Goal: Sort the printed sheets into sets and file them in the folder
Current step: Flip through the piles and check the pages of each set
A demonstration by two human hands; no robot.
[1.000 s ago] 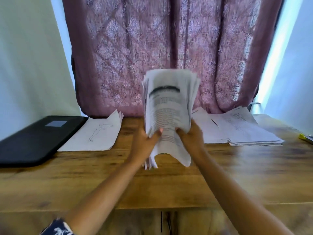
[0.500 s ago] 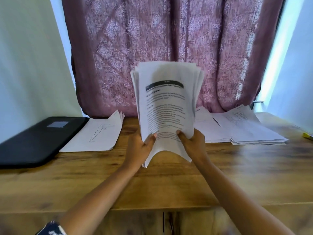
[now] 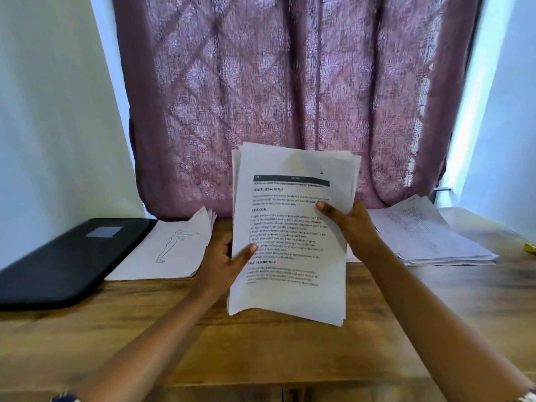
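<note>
I hold a stack of printed sheets [image 3: 290,227] upright over the middle of the wooden table [image 3: 261,349], its top page facing me with black headings. My left hand [image 3: 223,262] grips the stack's left edge, thumb on the front. My right hand [image 3: 348,224] grips the right edge higher up, thumb pressed on the page. A black folder [image 3: 66,256] lies shut at the left of the table. Beside it rests a small pile of sheets with a line drawing of a figure [image 3: 171,248]. Another pile of printed sheets [image 3: 426,236] lies at the right.
A mauve patterned curtain [image 3: 290,91] hangs right behind the table, with pale walls on both sides. A small yellow object [image 3: 530,247] shows at the table's far right edge. Bare wood lies in front of the held stack.
The stack has come down and nearer to me, its bottom edge now close to the table. My right hand has slid up the right edge; the left stays lower.
</note>
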